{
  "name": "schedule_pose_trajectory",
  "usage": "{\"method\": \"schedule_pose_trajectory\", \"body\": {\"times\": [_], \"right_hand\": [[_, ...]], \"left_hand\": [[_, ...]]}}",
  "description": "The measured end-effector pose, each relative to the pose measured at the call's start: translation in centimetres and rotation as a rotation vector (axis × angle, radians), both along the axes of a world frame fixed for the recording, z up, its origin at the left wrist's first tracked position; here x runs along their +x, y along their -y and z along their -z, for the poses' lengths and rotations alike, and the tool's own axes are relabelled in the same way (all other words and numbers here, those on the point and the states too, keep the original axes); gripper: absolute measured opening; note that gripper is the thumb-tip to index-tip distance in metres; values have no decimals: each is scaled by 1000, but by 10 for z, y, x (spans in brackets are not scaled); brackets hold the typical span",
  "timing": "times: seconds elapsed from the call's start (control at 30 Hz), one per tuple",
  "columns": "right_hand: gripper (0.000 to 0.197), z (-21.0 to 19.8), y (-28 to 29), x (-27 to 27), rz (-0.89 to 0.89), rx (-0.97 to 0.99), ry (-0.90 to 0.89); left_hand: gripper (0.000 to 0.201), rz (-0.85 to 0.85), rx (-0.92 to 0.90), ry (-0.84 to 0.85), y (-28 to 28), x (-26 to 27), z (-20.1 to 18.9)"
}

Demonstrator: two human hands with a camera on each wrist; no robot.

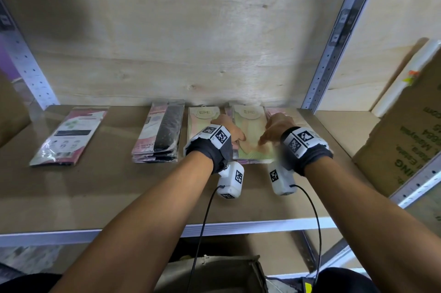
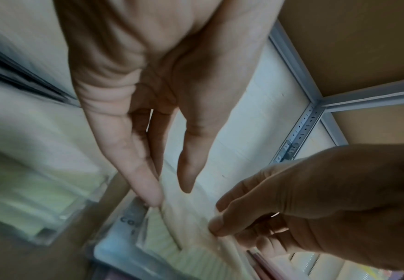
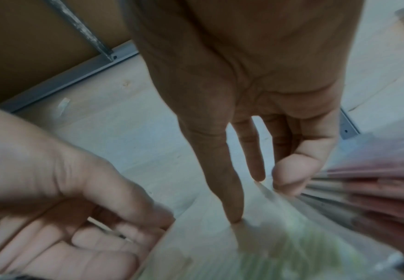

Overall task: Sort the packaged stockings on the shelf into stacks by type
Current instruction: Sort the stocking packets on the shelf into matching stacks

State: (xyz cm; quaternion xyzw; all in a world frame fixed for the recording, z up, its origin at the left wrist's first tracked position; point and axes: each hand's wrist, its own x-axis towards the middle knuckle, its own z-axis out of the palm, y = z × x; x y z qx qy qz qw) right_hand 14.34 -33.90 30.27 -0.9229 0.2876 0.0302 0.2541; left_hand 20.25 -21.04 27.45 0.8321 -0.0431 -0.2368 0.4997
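Note:
A green-and-beige packet (image 1: 250, 130) marked ENE lies at the back of the shelf (image 1: 119, 185), on top of a stack of pink packets (image 1: 275, 111). My left hand (image 1: 232, 134) pinches its left edge, thumb over it. My right hand (image 1: 272, 129) pinches its right side, thumb pressed on top. The left wrist view shows the packet (image 2: 196, 227) between both hands, and the right wrist view shows it (image 3: 268, 246) blurred beside the pink stack (image 3: 376, 189). A second ENE packet (image 1: 200, 125) lies just to the left.
Left of the ENE packets stands a stack of pink-and-black packets (image 1: 160, 135), and a single pink-and-black packet (image 1: 66, 135) lies further left. A cardboard box (image 1: 405, 144) fills the bay at the right, past the metal upright (image 1: 334, 49). A plywood wall backs the shelf.

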Motion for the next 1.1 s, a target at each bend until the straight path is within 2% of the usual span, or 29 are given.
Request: {"method": "schedule_pose_trajectory", "body": {"times": [0.23,0.47,0.57,0.63,0.67,0.77,0.93,1.1], "right_hand": [[56,-23,-6,3,-24,144,125],[58,-25,-51,23,-105,197,124],[60,-19,-66,31,-129,210,105],[65,-15,-73,36,-131,222,96],[69,-12,-76,38,-133,225,87],[75,-6,-83,44,-143,224,56],[80,3,-87,50,-145,168,28],[72,14,-88,57,-146,133,23]], "left_hand": [[40,-51,-39,178,-23,8,-20],[22,-78,148,190,-68,24,-40],[26,-89,273,242,-81,25,-38],[42,-101,312,259,-86,24,-35],[44,-98,348,271,-88,23,-34],[35,-104,446,326,-92,22,-32],[25,-118,418,332,-91,27,-23],[43,-95,435,338,-86,30,-17]]}}
